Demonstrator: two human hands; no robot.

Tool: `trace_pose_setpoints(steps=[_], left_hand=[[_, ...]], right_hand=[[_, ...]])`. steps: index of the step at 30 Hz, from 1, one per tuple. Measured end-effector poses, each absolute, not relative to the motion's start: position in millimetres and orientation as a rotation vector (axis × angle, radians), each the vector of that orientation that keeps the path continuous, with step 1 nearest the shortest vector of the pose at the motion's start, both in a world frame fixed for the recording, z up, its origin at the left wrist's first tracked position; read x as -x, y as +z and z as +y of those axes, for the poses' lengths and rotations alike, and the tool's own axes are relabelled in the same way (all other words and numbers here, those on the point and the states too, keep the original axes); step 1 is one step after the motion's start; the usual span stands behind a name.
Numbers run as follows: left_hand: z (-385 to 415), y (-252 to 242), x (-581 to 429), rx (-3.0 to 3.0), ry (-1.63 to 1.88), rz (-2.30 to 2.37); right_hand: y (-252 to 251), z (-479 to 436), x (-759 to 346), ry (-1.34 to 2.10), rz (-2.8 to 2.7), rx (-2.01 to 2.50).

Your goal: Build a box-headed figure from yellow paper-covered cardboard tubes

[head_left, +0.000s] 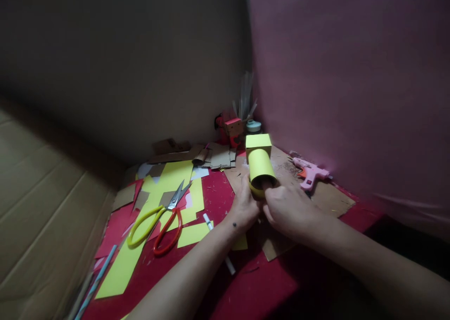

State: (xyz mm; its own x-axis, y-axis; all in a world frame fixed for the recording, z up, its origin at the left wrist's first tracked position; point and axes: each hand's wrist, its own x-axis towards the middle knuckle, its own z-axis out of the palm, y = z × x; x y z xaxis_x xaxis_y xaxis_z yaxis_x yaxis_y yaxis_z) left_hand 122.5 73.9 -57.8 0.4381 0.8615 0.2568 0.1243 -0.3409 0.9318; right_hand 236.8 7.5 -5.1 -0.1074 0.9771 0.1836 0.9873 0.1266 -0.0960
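Note:
A yellow paper tube (260, 164), joined to a yellow paper box (258, 142) at its far end, is held out ahead of me between both hands. My left hand (245, 203) is closed round the tube's lower left side near the open end. The fingers of my right hand (286, 206) reach into the tube's open mouth, with the rest of that hand curled against its rim. A yellow curved strip shows below the mouth. Fingertips inside the tube are hidden.
Scissors (174, 203) with yellow and red handles lie left on yellow paper scraps (119, 268). A marker (208, 221) lies near my left forearm. Right, a pink glue gun (311, 171) rests by cardboard (332, 199). Behind stand a small box-headed figure (233, 127) and a lidded jar (253, 126).

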Motion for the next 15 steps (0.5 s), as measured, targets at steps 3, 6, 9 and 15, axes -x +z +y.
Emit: trace_pose_setpoints(steps=[3, 6, 9, 15], left_hand=[[75, -59, -123, -1.759, 0.995, 0.83], [75, -59, -124, -1.746, 0.998, 0.787], [73, -58, -123, -1.734, 0.993, 0.776], [71, -61, -120, -1.736, 1.004, 0.808]], right_hand=[[-8, 9, -238, -0.107, -2.201, 1.928], [-9, 10, -240, -0.098, -2.196, 1.953], [-6, 12, -239, -0.057, -2.205, 1.981], [-9, -8, -240, -0.109, -2.249, 1.792]])
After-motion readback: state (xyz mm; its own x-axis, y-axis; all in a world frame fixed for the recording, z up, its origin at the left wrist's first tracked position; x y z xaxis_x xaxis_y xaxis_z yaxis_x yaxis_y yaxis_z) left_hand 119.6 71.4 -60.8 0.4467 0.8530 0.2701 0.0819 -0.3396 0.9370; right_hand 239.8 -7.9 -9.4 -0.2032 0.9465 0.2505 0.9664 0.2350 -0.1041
